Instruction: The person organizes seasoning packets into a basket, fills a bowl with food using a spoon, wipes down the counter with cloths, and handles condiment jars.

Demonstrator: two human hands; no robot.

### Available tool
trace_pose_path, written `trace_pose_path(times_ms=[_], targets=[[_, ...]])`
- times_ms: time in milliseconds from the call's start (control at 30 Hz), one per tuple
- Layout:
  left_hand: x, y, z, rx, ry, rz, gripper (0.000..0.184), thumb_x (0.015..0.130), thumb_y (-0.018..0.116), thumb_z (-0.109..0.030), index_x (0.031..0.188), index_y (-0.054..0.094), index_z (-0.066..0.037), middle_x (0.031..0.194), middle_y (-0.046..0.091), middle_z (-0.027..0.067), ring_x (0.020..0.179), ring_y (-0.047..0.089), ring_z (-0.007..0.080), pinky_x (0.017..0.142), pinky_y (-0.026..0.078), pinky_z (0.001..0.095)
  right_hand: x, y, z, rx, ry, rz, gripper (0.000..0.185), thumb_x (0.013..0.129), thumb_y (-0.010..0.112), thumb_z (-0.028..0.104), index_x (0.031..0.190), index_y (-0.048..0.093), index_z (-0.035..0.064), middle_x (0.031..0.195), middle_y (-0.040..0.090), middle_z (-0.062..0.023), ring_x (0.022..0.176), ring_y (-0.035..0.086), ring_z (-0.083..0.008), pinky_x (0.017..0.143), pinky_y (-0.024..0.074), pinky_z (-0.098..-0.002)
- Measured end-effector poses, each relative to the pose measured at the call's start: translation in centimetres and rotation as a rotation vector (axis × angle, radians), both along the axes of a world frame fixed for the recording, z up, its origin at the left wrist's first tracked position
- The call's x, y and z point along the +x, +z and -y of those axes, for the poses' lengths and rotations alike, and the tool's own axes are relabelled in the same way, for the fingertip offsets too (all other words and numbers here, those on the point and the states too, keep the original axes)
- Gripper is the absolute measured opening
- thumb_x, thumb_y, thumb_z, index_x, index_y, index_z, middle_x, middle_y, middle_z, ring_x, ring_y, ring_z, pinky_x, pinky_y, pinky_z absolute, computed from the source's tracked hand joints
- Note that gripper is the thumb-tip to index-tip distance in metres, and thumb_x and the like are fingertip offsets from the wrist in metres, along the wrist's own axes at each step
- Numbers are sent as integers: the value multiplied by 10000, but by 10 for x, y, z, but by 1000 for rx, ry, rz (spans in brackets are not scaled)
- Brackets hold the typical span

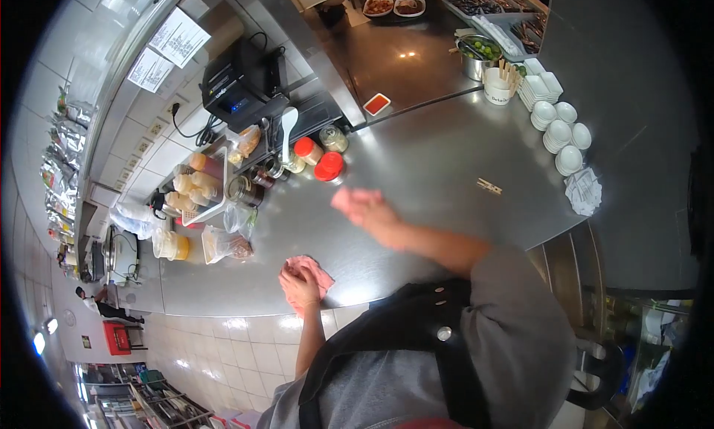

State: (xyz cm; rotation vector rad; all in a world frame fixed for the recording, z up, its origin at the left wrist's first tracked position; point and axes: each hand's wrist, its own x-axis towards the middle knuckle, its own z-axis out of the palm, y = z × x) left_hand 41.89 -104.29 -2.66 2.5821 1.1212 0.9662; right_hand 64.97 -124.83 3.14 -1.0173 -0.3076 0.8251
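Note:
Near the front edge of the steel counter (439,161), my left hand (299,288) presses on a crumpled pink cloth (318,271), fingers bent over it. My right hand (379,219) reaches over the middle of the counter and is smeared by motion. Its fingers are closed around a second pink cloth (345,199), also blurred. Just beyond that hand stand jars with red lids (329,166). A wooden clothespin (489,186) lies farther right on the steel.
On the left are a tray of squeeze bottles (201,184), a plastic bag (225,244) and a tub of yellow liquid (172,245). At the right edge stand stacked white bowls (556,135). A small dish of red sauce (377,104) sits at the back. A black printer (242,83) stands beyond.

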Motion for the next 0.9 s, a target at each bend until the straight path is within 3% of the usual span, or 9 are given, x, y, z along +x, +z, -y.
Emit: trace_pose_path(times_ms=[100,233,300,433,567,633,667,800,900], targets=[[0,-2,-1,30,14,-14,475,888,626,-288,1274,528,-28,1150,569,169,1086,550,365,947,430,462,-61,-25,0,207,200,-189,320,1021,533,302,1237,659,103,1319,601,-19,1160,553,-164,980,440,-325],[-1,1,0,31,11,-33,455,895,621,-281,1266,544,-29,1133,572,165,1078,551,365,936,433,462,-44,-6,33,149,359,124,245,934,535,139,1088,725,116,1183,651,-47,1159,569,-188,1038,428,-331],[-2,-3,-2,92,19,-37,428,899,618,-290,1234,559,-31,1133,570,165,1066,555,372,922,439,465,23,7,39,98,139,411,277,1002,491,149,1097,694,-14,1204,660,-67,1196,568,-140,1028,427,-303],[-4,-4,-3,111,38,-79,363,908,609,-313,1146,572,-41,1128,569,159,1050,558,374,905,444,467,107,-50,26,71,-402,692,343,1031,472,219,1274,603,16,1326,614,-93,1237,553,-204,1061,404,-326],[-5,-5,-8,156,12,-90,339,909,610,-313,1119,579,-49,1121,566,159,1045,554,377,898,440,477,104,-104,-6,176,-520,506,498,1084,314,392,1450,438,77,1464,509,-107,1310,490,-237,1088,381,-365],[-5,-6,-6,102,-6,-61,317,907,611,-311,1093,586,-55,1113,564,163,1039,547,385,894,434,488,36,-59,12,373,-201,-230,511,1079,328,420,1457,433,94,1461,511,-109,1328,458,-216,1070,394,-378],[-4,-6,-6,99,-9,-56,317,907,611,-311,1093,586,-55,1113,564,163,1039,547,385,894,434,488,13,-56,18,371,-204,-224,511,1079,328,420,1457,433,94,1461,511,-109,1328,458,-216,1070,394,-378],[-5,-1,-2,-3,22,-114,319,899,602,-275,1103,607,-30,1193,574,199,1153,529,415,984,420,502,-56,-61,39,-645,30,1635,400,982,536,263,1345,585,100,1406,538,-1,1245,479,-208,1081,370,-309],[1,2,-3,18,6,-92,317,899,604,-276,1096,610,-28,1185,577,196,1156,528,413,983,420,502,-16,-42,41,-530,-239,1382,302,941,566,201,1228,658,200,1334,585,-6,1268,485,-207,1084,372,-362]])
